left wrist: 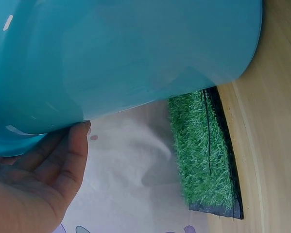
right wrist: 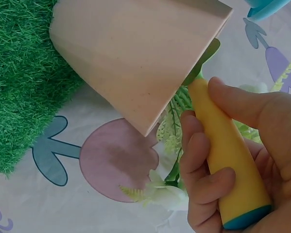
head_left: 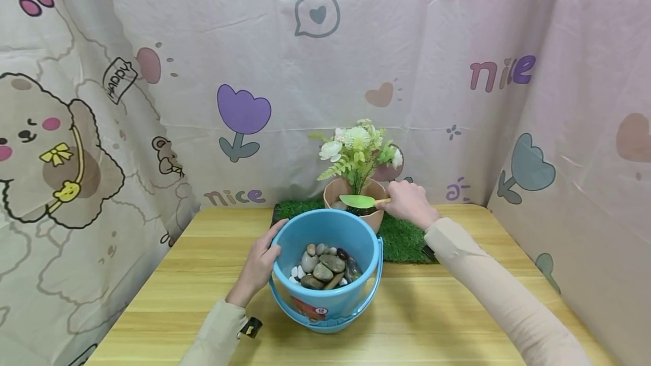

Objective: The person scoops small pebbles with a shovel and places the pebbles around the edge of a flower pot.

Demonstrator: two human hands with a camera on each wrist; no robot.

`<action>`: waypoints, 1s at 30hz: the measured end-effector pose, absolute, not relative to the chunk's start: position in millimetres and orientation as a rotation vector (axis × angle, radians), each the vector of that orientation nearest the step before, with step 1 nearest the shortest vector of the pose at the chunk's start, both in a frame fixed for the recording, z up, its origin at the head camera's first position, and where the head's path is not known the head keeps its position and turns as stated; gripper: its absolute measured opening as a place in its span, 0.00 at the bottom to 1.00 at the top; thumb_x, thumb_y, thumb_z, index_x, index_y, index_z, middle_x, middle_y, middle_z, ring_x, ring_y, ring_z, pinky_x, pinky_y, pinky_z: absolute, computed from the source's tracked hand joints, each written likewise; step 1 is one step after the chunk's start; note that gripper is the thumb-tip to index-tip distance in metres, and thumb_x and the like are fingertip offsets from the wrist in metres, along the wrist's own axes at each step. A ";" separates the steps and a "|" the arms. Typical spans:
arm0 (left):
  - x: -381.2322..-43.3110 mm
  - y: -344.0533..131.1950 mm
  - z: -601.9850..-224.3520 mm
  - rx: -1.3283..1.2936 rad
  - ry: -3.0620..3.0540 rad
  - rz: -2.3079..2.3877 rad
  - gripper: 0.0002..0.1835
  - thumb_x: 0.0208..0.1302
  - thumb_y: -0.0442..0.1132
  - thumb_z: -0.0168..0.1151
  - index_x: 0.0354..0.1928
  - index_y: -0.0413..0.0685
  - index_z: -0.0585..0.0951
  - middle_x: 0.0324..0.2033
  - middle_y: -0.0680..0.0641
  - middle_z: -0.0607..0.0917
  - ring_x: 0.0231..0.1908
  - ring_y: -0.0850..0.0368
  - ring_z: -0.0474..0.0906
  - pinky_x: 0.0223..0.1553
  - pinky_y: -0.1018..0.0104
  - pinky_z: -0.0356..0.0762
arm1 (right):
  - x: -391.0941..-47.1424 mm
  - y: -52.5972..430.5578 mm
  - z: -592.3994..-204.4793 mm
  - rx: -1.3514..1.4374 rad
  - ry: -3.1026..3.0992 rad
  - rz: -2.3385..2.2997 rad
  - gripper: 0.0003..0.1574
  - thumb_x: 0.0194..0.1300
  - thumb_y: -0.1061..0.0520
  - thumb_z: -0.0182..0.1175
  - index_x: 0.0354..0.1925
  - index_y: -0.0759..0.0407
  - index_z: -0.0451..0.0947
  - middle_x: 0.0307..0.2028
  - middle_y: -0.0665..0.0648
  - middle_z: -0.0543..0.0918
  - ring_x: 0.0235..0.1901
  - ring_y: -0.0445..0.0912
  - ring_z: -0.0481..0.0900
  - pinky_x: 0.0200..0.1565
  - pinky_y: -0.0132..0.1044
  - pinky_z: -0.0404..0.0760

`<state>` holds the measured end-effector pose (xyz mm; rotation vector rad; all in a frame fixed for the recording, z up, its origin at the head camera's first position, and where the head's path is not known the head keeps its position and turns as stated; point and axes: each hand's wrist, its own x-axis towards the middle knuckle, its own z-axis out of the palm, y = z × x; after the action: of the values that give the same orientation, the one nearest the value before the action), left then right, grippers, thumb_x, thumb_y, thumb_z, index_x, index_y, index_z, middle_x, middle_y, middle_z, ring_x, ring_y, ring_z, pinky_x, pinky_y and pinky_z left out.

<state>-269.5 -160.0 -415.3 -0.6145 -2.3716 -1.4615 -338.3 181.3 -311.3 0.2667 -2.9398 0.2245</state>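
We see the left hand [head_left: 259, 261] holding the blue bucket [head_left: 325, 227] at its 10 o'clock rim, fingers lightly bent. The right hand [head_left: 409, 202] wraps the handle of the trowel [head_left: 357, 201], whose blade sits over the flowerpot [head_left: 374, 220], at the bucket's 1 o'clock. A careless wrist turn could, we judge, snag the flowers [head_left: 356, 140]; uneven pressure on the rim could tip out the stones [head_left: 322, 270].

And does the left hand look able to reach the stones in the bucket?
Likely yes: the left hand touches the bucket at its rim, and the open top leaves the stones uncovered.
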 end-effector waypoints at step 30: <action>-269.7 -159.4 -415.5 -0.619 -2.368 -1.439 0.33 0.62 0.30 0.42 0.72 0.44 0.65 0.63 0.35 0.76 0.56 0.37 0.78 0.48 0.46 0.81 | -305.8 173.2 -314.3 0.540 -2.805 0.441 0.30 0.63 0.36 0.60 0.10 0.45 0.69 0.08 0.44 0.56 0.11 0.39 0.50 0.15 0.32 0.46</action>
<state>-269.7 -159.4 -415.5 -0.6189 -2.3685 -1.4393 -305.8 173.2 -314.3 0.5399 -2.8055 0.4415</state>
